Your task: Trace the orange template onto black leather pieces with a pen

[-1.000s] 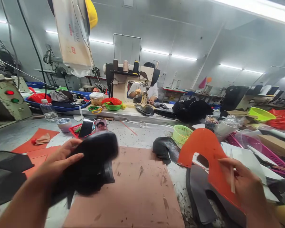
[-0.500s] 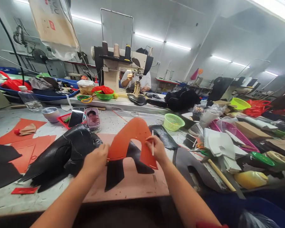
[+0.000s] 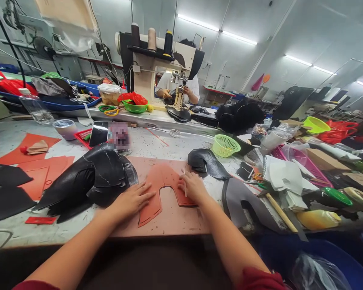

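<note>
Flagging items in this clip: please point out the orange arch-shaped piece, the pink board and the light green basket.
Orange arch-shaped piece (image 3: pixel 163 175): head view, on its curved top, above the cutout.
Pink board (image 3: pixel 176 222): head view, bare near edge.
Light green basket (image 3: pixel 226 152): head view, front wall.

orange template (image 3: pixel 167 175): smooth, matt | black bundle (image 3: pixel 107 167): glossy, creased, leather-like | green basket (image 3: pixel 226 146): perforated plastic | handle (image 3: pixel 281 212): wood

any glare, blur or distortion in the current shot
In the head view, ceiling strip lights glow white; in the head view, glare hits the dark phone; in the head view, the orange template has a readable outline; in the head view, pixelation covers a patch beside that phone.
</note>
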`<control>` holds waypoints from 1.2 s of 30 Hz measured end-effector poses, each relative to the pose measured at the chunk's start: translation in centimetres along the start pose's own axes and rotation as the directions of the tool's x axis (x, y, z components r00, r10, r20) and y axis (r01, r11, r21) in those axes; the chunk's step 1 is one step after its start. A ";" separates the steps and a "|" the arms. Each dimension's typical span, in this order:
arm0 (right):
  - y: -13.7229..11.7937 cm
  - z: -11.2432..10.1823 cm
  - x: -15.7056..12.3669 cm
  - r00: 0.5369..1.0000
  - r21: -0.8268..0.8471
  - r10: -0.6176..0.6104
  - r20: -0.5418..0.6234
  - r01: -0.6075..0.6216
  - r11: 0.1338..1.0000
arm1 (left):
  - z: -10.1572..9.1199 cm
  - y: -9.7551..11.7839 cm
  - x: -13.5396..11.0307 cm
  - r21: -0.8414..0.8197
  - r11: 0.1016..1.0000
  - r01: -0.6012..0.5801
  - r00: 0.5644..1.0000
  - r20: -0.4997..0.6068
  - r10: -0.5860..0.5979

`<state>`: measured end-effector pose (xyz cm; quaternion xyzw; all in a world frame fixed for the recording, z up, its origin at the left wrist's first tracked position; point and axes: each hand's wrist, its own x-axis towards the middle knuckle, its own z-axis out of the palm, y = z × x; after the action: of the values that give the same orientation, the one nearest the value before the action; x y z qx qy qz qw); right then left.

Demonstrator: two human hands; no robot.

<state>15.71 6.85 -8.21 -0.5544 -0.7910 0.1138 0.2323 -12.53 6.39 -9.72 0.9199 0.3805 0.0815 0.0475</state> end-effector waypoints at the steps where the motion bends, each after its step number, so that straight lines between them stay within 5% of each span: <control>1: 0.0 -0.2 -0.5 0.999 -0.031 -0.009 -0.043 0.008 0.999 | 0.1 0.0 0.0 -0.020 1.000 0.014 1.000 0.011 -0.014; 8: -0.6 -1.7 -3.6 0.986 0.063 -0.038 -0.160 0.048 0.997 | -0.8 0.7 0.2 -0.033 0.999 0.008 0.994 0.114 -0.005; 15: -2.5 -2.3 -4.0 0.986 0.255 0.017 -0.168 0.026 0.967 | -0.4 0.8 0.0 -0.033 0.999 0.017 0.996 0.087 -0.014; 24: -7.0 -0.1 -3.8 0.993 0.553 -0.030 0.117 -0.040 0.832 | -0.8 1.1 0.1 -0.005 1.000 0.004 0.997 0.076 -0.003; 36: -9.9 1.7 -3.5 0.958 0.422 -0.109 0.266 -0.015 0.906 | -1.0 1.4 0.1 0.039 0.999 -0.014 0.997 0.082 0.011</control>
<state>7.70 0.21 -6.16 -0.4499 -0.7863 0.3537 0.2328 -11.72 5.50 -8.53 0.9256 0.3740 0.0363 0.0444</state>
